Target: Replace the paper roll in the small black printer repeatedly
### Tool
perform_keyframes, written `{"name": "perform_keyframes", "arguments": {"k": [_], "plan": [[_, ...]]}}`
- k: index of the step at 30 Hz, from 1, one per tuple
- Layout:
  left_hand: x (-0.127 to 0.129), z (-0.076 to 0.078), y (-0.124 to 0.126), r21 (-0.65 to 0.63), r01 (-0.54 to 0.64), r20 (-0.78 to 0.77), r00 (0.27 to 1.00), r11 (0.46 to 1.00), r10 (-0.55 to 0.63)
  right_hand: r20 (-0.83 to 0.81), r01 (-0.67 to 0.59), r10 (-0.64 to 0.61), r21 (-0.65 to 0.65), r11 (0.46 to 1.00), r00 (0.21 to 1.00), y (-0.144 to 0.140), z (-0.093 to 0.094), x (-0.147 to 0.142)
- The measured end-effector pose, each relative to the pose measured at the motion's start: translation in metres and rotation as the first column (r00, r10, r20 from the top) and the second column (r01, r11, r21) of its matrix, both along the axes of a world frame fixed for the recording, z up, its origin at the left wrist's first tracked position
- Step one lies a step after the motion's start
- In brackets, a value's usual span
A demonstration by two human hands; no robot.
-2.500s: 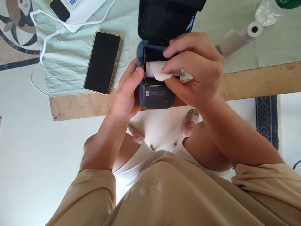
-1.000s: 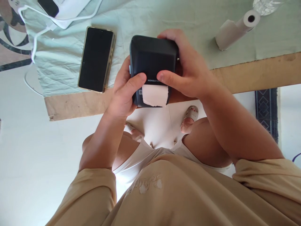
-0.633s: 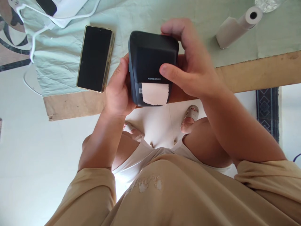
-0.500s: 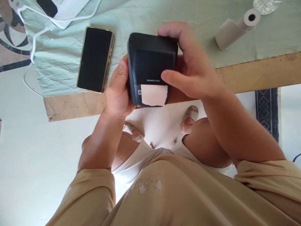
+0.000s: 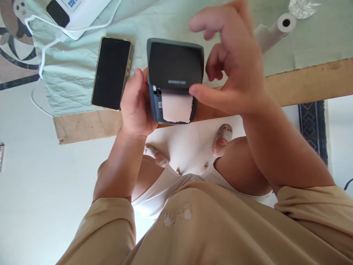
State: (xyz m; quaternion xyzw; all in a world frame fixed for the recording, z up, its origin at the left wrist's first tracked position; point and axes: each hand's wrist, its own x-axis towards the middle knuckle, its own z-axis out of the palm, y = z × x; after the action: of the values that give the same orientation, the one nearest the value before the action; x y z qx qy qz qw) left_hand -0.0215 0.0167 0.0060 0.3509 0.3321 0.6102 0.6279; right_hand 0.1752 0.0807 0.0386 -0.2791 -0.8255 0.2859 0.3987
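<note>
floor (image 5: 33, 191): pale, sunlit | table (image 5: 303, 79): wooden edge | rug (image 5: 313, 125): patterned

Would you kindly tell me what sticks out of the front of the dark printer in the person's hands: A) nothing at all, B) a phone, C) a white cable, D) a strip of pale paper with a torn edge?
D: a strip of pale paper with a ragged lower edge hangs from the slot of the printer, which the left hand grips at its side.

One head camera looks steeply down, close over the table edge (image 5: 303, 79), lap and floor beneath.
</note>
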Motion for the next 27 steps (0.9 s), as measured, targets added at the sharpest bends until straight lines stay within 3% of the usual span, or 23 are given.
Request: {"name": "perform_keyframes", "arguments": {"k": [3, 5, 7, 9, 11, 12, 14, 16, 19, 23, 25, 27], "plan": [[0.001, -0.004, -0.002, 0.028, -0.045, -0.017, 0.999, 0.999, 0.045, -0.084, 0.229, -0.224, 0.056, 0.972, 0.971, -0.005, 0.006, -0.005], [0.001, -0.006, -0.003, 0.013, -0.061, -0.073, 0.995, 0.998, 0.062, -0.152, 0.37, -0.371, -0.036, 0.929, 0.916, -0.008, 0.01, -0.011], [0.0, -0.006, -0.004, 0.004, -0.069, -0.133, 0.989, 0.998, 0.069, -0.242, 0.411, -0.429, -0.124, 0.903, 0.87, -0.01, 0.014, -0.017], [-0.001, -0.007, -0.005, 0.008, -0.059, -0.163, 0.985, 0.998, 0.06, -0.305, 0.368, -0.396, -0.148, 0.918, 0.866, -0.011, 0.016, -0.02], [-0.002, -0.009, -0.005, 0.015, -0.042, -0.167, 0.985, 0.999, 0.044, -0.297, 0.326, -0.338, -0.091, 0.941, 0.893, -0.012, 0.015, -0.019], [-0.003, -0.011, -0.004, 0.03, -0.032, -0.17, 0.985, 0.999, 0.037, -0.223, 0.334, -0.334, -0.039, 0.942, 0.916, -0.012, 0.015, -0.018], [-0.004, -0.014, -0.001, 0.087, -0.004, -0.186, 0.982, 0.996, 0.02, 0.086, 0.335, -0.342, 0.089, 0.938, 0.936, -0.013, 0.016, -0.016], [-0.005, -0.016, 0.001, 0.146, 0.032, -0.207, 0.978, 0.989, -0.001, 0.424, 0.285, -0.324, 0.155, 0.946, 0.846, -0.016, 0.02, -0.016], [-0.004, -0.016, 0.001, 0.128, 0.023, -0.227, 0.974, 0.992, 0.006, 0.626, 0.252, -0.279, 0.134, 0.958, 0.728, -0.021, 0.028, -0.02], [0.002, -0.008, -0.003, 0.094, -0.023, -0.265, 0.963, 0.995, 0.048, 0.706, 0.273, -0.21, 0.024, 0.962, 0.677, -0.022, 0.035, -0.021], [0.003, -0.006, -0.004, 0.051, -0.036, -0.259, 0.965, 0.998, 0.048, 0.631, 0.229, -0.136, -0.067, 0.971, 0.764, -0.019, 0.035, -0.018], [0.001, -0.006, -0.004, 0.028, -0.042, -0.231, 0.972, 0.999, 0.047, 0.453, 0.143, -0.06, -0.152, 0.978, 0.89, -0.016, 0.034, -0.012]]}}
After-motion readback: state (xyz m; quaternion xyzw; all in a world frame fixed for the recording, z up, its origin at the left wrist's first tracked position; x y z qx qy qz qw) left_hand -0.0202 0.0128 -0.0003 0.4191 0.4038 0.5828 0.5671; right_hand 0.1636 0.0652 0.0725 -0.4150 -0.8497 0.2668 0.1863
